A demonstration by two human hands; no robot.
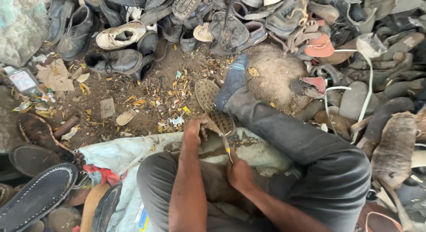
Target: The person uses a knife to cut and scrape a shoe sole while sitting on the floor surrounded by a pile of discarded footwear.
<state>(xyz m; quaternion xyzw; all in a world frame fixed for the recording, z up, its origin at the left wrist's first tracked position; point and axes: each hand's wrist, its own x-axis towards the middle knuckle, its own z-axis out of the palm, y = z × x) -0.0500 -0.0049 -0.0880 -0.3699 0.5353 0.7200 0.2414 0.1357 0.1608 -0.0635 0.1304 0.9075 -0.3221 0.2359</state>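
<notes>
So the left hand is closed around the near end of a shoe sole, the tan one with the dotted tread, pinning it down against the person's lap. The right hand is wrapped tight around the handle of a thin tool with a bit of yellow on it, looks like an awl or a small knife, can't really tell which.

The bit that matters: the sole lies ahead of and just beyond the left hand, its long axis running away from the body and a little to the left, tread side up. The tool points from the right hand up and to the left, so its tip meets the sole right beside the left hand's fingers. Both hands are close together, the left one clearly nearer the sole, the right one set back toward the body.

The far end of the sole sits next to the person's socked foot, leg stretched out over the dirt. Under the hands there's a pale sack spread over the ground. Further out, a big heap of old shoes rings the whole spot, with dark soles stacked off to the left.
</notes>
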